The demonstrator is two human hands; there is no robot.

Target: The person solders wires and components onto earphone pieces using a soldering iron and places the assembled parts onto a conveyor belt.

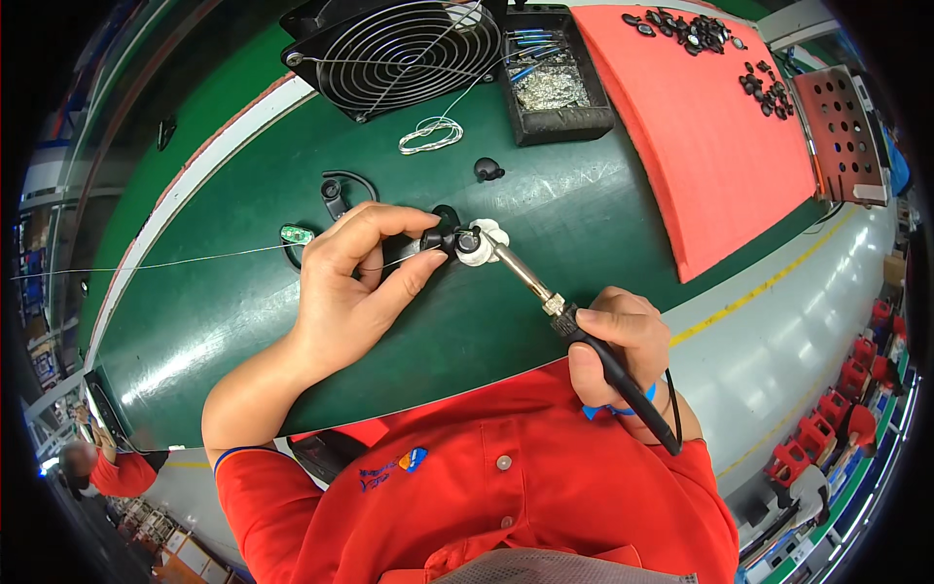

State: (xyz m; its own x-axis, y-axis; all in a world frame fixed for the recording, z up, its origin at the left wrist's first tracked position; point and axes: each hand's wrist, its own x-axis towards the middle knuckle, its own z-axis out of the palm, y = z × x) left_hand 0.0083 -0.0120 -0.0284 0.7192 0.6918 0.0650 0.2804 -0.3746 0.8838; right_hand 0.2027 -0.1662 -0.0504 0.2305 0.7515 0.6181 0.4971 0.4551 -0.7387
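Observation:
My left hand (341, 287) pinches a small black earphone part (438, 237) between thumb and index finger. The part sits against a white lump (483, 245) that has black pieces on it. In my right hand (628, 341) is a soldering iron (525, 273), its metal end slanting up-left to the white lump; the very tip is hard to make out. A thin silvery wire (156, 265) runs in from the left toward my left hand, and a short stretch shows between its fingers. Beside that hand lie a small green circuit board (296, 235) and a black ear-hook piece (334, 195).
A black fan with a wire grille (409, 63) stands at the far side. Right of it is a black box (564, 127) holding silvery bits. Loose wire (431, 134) and a round black piece (487, 169) lie nearer. Small black parts (693, 31) rest on a red mat (700, 185).

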